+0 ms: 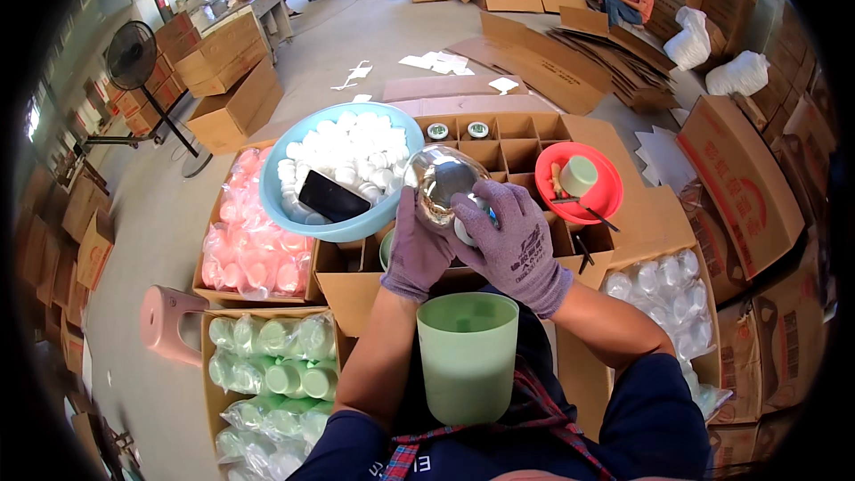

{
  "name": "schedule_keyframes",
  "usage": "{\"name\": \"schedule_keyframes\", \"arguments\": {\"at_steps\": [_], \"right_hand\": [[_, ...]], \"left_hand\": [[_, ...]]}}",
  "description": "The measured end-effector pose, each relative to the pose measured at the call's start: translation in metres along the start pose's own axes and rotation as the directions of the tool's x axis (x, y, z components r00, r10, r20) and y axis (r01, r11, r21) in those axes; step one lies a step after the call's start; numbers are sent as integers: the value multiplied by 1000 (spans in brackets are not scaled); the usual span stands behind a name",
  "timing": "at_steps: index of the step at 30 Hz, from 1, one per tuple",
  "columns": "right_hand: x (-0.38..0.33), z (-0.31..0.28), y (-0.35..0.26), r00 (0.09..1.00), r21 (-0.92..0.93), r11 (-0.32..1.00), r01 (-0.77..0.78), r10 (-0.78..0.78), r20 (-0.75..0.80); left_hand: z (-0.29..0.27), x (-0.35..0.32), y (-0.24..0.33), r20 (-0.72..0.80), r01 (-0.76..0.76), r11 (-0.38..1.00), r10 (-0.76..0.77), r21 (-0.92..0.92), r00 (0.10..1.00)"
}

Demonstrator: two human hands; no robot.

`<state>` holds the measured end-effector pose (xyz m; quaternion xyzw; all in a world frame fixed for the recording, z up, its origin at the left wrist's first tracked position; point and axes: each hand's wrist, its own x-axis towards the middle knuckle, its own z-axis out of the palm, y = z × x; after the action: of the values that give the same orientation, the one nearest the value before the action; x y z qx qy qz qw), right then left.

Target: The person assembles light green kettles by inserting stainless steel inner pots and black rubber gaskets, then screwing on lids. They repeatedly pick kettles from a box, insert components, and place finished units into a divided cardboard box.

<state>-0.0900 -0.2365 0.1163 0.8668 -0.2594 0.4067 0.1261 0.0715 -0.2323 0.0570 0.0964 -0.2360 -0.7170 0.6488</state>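
Note:
Both gloved hands hold a mirrored silver glass flask liner (443,175) tilted over the divided carton. My left hand (417,249) is wrapped round its near left side. My right hand (517,245) grips it from the right, its fingers curled over the near end; a small whitish part shows beneath them, too hidden to name. Below the hands, in my lap, a light green plastic casing (468,361) stands upright with its wide mouth up. At left, a blue basin (414,129) holds many white plastic pieces and a black phone (333,197).
The divided carton (356,289) holds white-capped items. A red bowl (614,187) with a green cup (579,175) sits on its right. Cartons of bagged pink (236,254), green (285,379) and clear (663,289) parts surround me. A pink stool (169,325) and fan (132,55) stand left; other people sit far off.

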Motion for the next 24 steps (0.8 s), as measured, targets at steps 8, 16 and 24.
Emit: {"name": "schedule_keyframes", "arguments": {"at_steps": [8, 16, 24], "right_hand": [[10, -27, 9, 990, 328, 937, -118, 136, -34], [-39, 25, 21, 691, 680, 230, -696, -45, 722], [-76, -12, 17, 339, 536, 485, -691, -437, 833]], "left_hand": [[-6, -20, 28, -26, 61, 970, -56, 234, 998], [-20, -115, 31, -235, 279, 365, -160, 888, 959], [38, -213, -29, 21, -14, 83, -94, 996, 995]]}}
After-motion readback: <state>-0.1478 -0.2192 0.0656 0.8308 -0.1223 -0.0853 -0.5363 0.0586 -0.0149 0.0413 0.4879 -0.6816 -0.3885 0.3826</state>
